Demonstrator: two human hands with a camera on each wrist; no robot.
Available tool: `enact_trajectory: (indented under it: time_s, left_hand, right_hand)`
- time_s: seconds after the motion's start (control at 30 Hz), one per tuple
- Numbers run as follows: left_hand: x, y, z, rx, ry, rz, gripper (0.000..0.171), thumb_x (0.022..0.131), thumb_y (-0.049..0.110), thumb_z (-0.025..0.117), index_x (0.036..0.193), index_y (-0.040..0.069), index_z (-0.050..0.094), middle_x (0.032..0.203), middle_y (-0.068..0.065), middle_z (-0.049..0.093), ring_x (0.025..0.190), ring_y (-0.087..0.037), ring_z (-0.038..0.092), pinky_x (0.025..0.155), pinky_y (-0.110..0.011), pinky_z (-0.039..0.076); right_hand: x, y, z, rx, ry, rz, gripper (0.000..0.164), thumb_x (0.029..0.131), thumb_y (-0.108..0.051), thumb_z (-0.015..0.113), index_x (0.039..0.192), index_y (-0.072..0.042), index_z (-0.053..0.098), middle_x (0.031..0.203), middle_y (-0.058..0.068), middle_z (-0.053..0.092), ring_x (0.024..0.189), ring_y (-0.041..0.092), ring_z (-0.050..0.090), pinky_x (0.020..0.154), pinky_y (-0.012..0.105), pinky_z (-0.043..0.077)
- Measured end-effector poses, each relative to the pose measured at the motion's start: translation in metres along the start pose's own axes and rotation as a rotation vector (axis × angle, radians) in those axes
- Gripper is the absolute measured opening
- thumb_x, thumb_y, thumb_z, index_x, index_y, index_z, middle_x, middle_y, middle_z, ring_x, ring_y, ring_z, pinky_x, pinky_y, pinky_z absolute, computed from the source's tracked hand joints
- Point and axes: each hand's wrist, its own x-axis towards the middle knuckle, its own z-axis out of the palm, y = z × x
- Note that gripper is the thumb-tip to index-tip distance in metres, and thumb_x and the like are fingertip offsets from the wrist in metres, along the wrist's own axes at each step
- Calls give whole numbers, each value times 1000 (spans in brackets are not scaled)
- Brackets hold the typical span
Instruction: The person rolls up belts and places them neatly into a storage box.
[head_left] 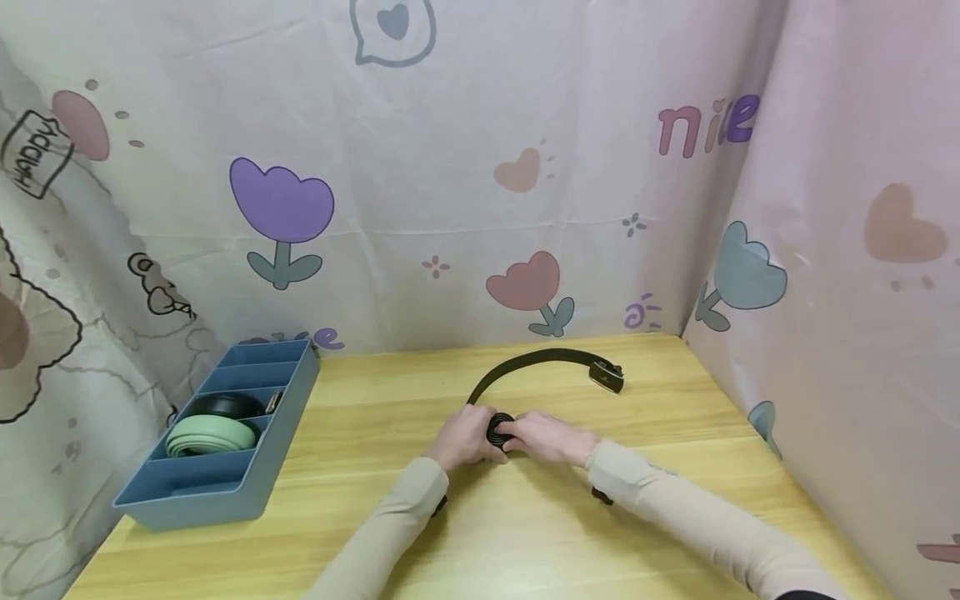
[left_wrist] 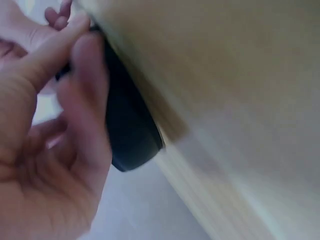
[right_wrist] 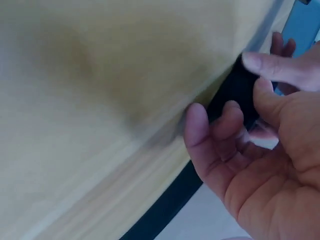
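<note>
A black belt (head_left: 551,356) lies on the wooden table, partly wound into a small coil (head_left: 500,428) standing on edge. From the coil its strap curves away to the far right, ending at a dark buckle (head_left: 606,377). My left hand (head_left: 465,437) holds the coil from the left with thumb and fingers. On the other side, my right hand (head_left: 549,437) pinches it, fingertips right at the windings. The right wrist view shows both hands' thumbs on the dark strap (right_wrist: 167,205). Fingers hide part of the roll in both wrist views.
A blue divided organizer (head_left: 291,433) stands at the table's left. Its compartments hold a rolled light green belt (head_left: 210,436) and a rolled black belt (head_left: 225,405) with a metal buckle. A printed curtain (head_left: 420,200) hangs behind and beside the table (head_left: 375,400).
</note>
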Motion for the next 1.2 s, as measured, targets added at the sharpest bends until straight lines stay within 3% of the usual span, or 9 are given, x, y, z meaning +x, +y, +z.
enact_trajectory:
  time_s: [0.17,0.3,0.4,0.5,0.63,0.77,0.87,1.0,1.2]
  left_hand:
    - [0,-6,-9,-45,-120,128,50,73,11,85,117,21,63,102,5,67,85,-12,60,77,-27,48]
    - [4,-8,-11,-21,-157,135,60,72,9,85,125,21,62,109,5,68,90,-11,60,81,-27,49]
    - [6,-7,-10,35,-130,99,56,67,18,89,118,20,66,102,6,70,85,-8,59,80,-28,48]
    - [8,-3,-9,85,-90,67,46,63,27,92,101,20,67,87,8,67,76,-8,57,73,-28,49]
    - [8,2,-5,189,-18,46,45,58,46,92,82,21,63,76,9,62,68,-9,55,64,-30,48]
    - [7,4,-1,259,31,54,51,56,58,88,82,21,64,79,7,65,70,-12,58,63,-33,48]
    - [7,3,-1,222,8,99,49,62,49,89,96,21,67,89,5,70,79,-14,63,70,-34,51]
    - [6,-3,-5,103,-93,145,56,68,22,88,119,21,64,104,5,70,89,-13,62,81,-30,49]
    - [4,-8,-8,-86,-198,140,52,74,7,83,116,26,59,110,6,63,90,-13,58,70,-23,49]
  right_hand:
    - [2,6,-1,21,-28,-33,12,99,-23,56,107,-18,63,94,-2,67,82,9,61,72,23,49]
    - [1,12,0,-14,-38,-37,20,101,-25,54,118,-19,62,103,-2,65,90,8,61,80,27,51]
    - [-2,14,2,-32,-33,-29,27,101,-24,53,126,-18,60,114,2,64,101,12,61,89,32,51]
    - [-4,12,4,-33,-30,-3,31,101,-23,53,131,-17,58,120,4,63,107,15,60,94,34,50]
    - [-3,7,5,-48,-32,23,29,101,-25,54,128,-16,59,113,4,64,99,13,59,87,30,51]
    - [-3,6,3,-51,-22,21,26,100,-26,55,123,-16,63,103,2,64,88,10,56,79,28,50]
    - [-3,9,0,-52,-14,4,24,99,-25,56,121,-17,64,103,1,65,88,9,56,78,28,50]
    - [-5,15,-3,-77,-46,-22,28,100,-27,55,125,-18,63,111,2,65,97,11,60,84,30,51]
    - [-1,21,-13,-55,-168,-3,33,100,-30,54,132,-23,61,136,0,59,125,17,56,105,34,44]
